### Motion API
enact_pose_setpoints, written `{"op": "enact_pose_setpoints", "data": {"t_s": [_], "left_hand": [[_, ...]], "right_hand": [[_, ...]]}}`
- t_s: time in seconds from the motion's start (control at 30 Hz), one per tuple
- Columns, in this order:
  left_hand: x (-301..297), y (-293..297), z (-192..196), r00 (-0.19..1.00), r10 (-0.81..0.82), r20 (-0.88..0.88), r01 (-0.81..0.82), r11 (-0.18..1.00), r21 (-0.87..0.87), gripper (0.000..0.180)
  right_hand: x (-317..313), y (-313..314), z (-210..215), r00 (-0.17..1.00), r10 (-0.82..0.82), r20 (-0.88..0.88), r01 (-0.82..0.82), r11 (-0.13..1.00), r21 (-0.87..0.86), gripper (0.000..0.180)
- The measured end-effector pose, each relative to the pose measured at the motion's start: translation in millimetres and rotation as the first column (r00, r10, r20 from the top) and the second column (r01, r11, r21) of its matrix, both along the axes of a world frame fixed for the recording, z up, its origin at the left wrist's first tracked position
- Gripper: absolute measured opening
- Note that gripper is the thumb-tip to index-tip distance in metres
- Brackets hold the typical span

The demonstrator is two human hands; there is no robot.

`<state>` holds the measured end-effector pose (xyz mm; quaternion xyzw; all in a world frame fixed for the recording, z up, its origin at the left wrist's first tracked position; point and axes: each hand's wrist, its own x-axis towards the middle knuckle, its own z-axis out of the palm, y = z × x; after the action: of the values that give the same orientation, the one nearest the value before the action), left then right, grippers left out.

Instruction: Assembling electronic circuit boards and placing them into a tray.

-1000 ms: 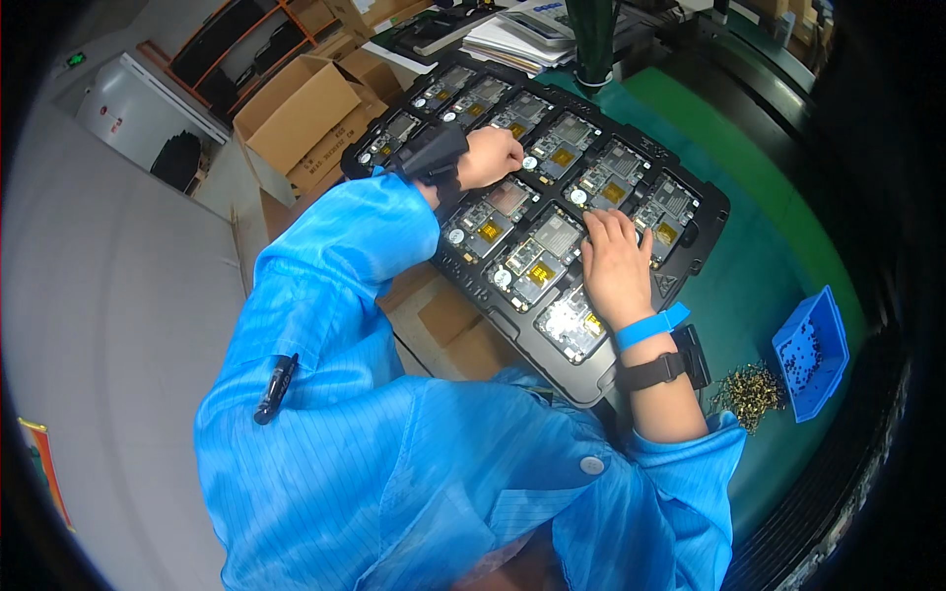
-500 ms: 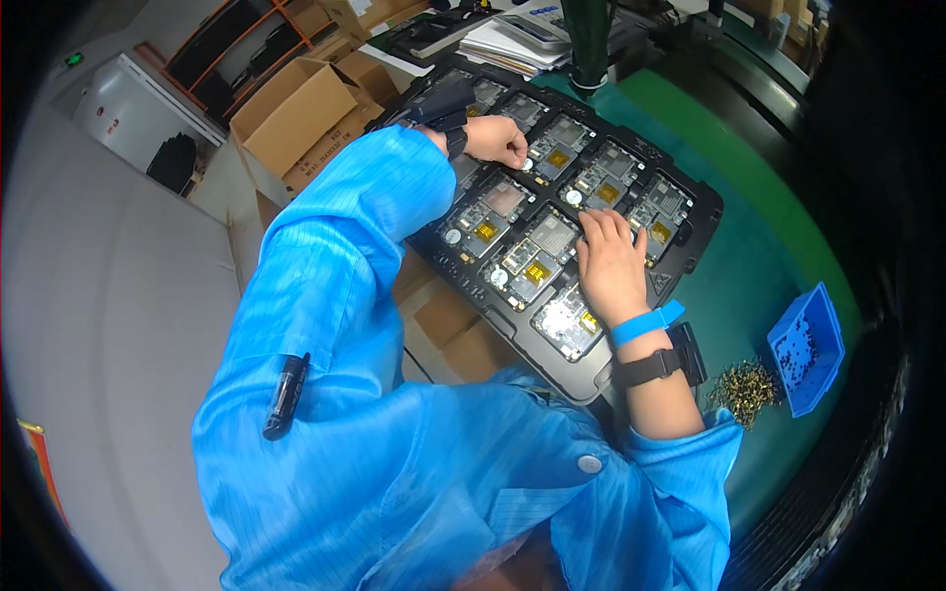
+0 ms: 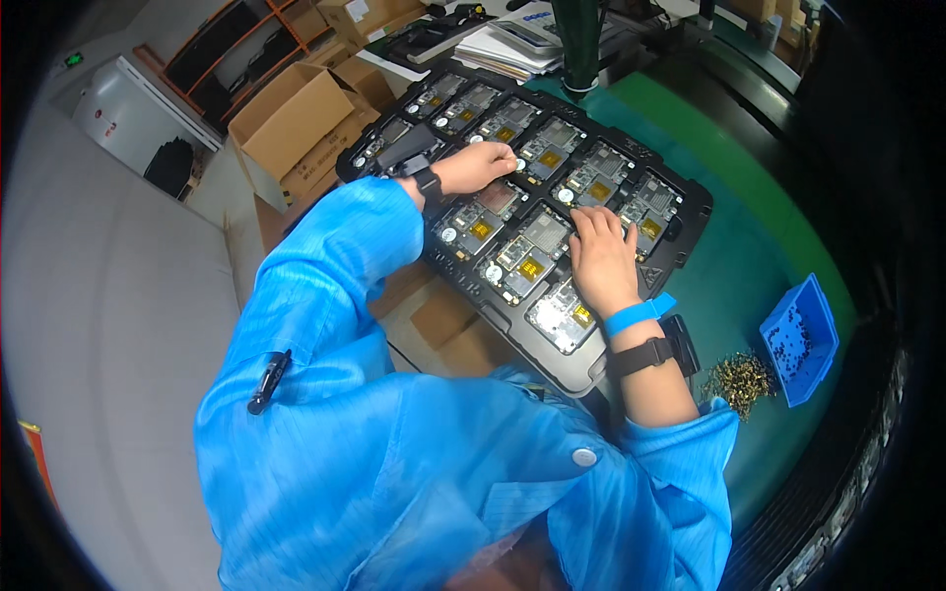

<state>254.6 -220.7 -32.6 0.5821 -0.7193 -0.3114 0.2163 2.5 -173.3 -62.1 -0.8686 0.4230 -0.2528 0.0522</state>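
A black tray (image 3: pixel 552 366) holds several circuit boards in separate recesses, each with a shiny gold-coloured patch and most with a small white round disc. My left hand (image 3: pixel 477 167) is over the middle of the tray, thumb and fingertips pinched together beside the white disc (image 3: pixel 519 165) of a far-row board (image 3: pixel 552 146). Whatever lies between those fingertips is hidden or too small to make out. My right hand (image 3: pixel 603 261) rests palm down near the tray's right part, fingers stretched out and slightly apart, touching the edge of a board; it grips nothing. A blue band circles my right wrist.
On the green mat (image 3: pixel 709 271) to the right lie a pile of small brass-coloured parts (image 3: pixel 741 384) and a blue bin (image 3: pixel 794 379) with small dark pieces. Papers (image 3: pixel 507 51) and a dark green post (image 3: pixel 579 49) stand behind the tray. Cardboard boxes (image 3: pixel 291 116) are at far left.
My left hand and forearm have moved a little left and toward me, uncovering more far-row boards. The left fingertips stay pinched near the same disc. My right hand keeps its place on the tray.
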Motion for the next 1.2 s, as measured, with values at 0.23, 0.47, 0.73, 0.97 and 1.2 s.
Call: {"op": "enact_pose_setpoints", "data": {"t_s": [0.23,0.47,0.73,0.97,1.2], "left_hand": [[-130,13,48,0.745,-0.245,-0.621,0.324,0.946,0.015,0.017],[-355,-5,55,0.868,-0.483,-0.117,0.409,0.827,-0.385,0.017],[-399,-13,29,0.915,-0.395,-0.087,0.334,0.859,-0.388,0.018],[-307,13,92,0.821,-0.563,-0.097,0.497,0.787,-0.365,0.018],[-56,13,91,0.875,-0.083,0.477,0.206,0.955,-0.213,0.021]], "right_hand": [[-1,-2,-8,0.999,-0.012,0.041,0.014,0.998,-0.062,0.033],[0,-3,-29,0.692,0.163,0.704,-0.393,0.902,0.177,0.025],[-3,-10,-23,0.947,0.110,0.302,-0.134,0.989,0.060,0.031],[-12,-15,-16,0.773,0.162,0.613,-0.350,0.915,0.201,0.024],[-1,2,-3,0.994,0.060,0.088,-0.059,0.998,-0.011,0.029]]}}
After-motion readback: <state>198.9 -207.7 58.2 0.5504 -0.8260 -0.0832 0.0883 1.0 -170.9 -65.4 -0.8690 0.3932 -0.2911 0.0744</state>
